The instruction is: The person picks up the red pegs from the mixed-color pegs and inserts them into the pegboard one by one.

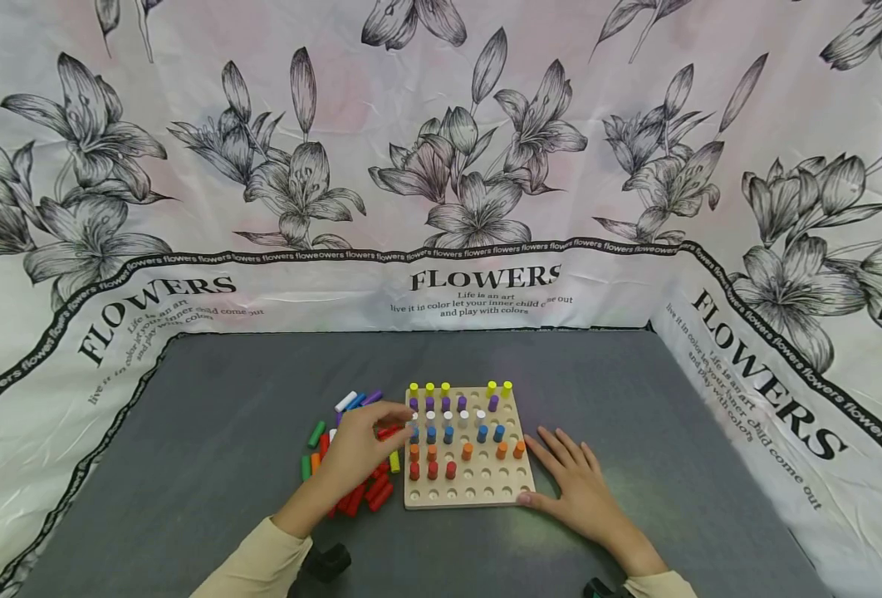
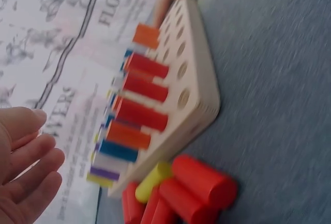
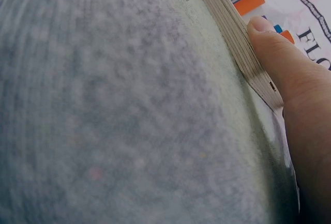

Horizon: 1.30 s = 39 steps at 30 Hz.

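A wooden peg board [image 1: 471, 502] lies on the table with rows of yellow, purple, white, blue, orange and red pegs [image 1: 433, 471] standing in its holes. My left hand [image 1: 359, 444] is over the board's left edge, fingertips near the left ends of the white and blue rows. In the left wrist view, the left hand's fingers [image 2: 39, 164] are loosely bent, with no peg visible between them. My right hand [image 1: 579, 494] lies spread at the board's right side. Its thumb [image 3: 274, 53] rests on the board near the front corner.
Loose pegs [image 1: 381, 496] in red, green, blue, white and other colours lie in a pile left of the board, partly hidden under the left hand. A flower-printed cloth [image 1: 478, 299] borders the grey table [image 1: 262, 382] at the back and sides.
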Tool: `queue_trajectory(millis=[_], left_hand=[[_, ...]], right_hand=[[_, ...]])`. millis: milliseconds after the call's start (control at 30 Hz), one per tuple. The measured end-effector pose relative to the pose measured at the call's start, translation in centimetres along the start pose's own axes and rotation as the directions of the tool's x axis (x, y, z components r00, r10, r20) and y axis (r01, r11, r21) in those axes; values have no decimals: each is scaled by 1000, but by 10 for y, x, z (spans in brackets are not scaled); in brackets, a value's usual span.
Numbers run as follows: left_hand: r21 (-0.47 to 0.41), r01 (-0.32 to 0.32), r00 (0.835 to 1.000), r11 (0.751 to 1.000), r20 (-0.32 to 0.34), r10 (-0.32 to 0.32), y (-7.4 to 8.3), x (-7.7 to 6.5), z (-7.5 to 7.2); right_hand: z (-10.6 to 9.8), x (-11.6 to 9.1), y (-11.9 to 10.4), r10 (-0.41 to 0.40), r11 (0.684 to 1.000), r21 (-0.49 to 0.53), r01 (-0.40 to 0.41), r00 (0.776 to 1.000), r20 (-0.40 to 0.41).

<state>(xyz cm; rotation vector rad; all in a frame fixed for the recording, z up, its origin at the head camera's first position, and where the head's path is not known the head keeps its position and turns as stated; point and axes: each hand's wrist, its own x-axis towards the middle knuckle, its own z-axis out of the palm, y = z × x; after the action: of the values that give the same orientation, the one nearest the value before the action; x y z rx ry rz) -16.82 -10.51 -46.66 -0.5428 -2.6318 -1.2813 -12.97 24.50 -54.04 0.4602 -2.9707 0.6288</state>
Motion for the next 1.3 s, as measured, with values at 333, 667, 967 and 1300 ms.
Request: queue_trajectory(millis=[333,667,967,1300], left_hand=[[26,20,999,999,34,-21,-31,14,-10],[49,122,982,991,140,-127,-51,27,1],[74,118,968,990,215,-131,-59,30,3],[149,120,965,981,213,-151,-63,33,8]], right_hand=[[0,0,0,8,1000,-15,-8,1000,10],[0,1,-1,7,1000,-16,-7,1000,-2],[1,0,1,3,1000,-15,-3,1000,-5],[1,0,1,7,1000,-24,-7,1000,0]])
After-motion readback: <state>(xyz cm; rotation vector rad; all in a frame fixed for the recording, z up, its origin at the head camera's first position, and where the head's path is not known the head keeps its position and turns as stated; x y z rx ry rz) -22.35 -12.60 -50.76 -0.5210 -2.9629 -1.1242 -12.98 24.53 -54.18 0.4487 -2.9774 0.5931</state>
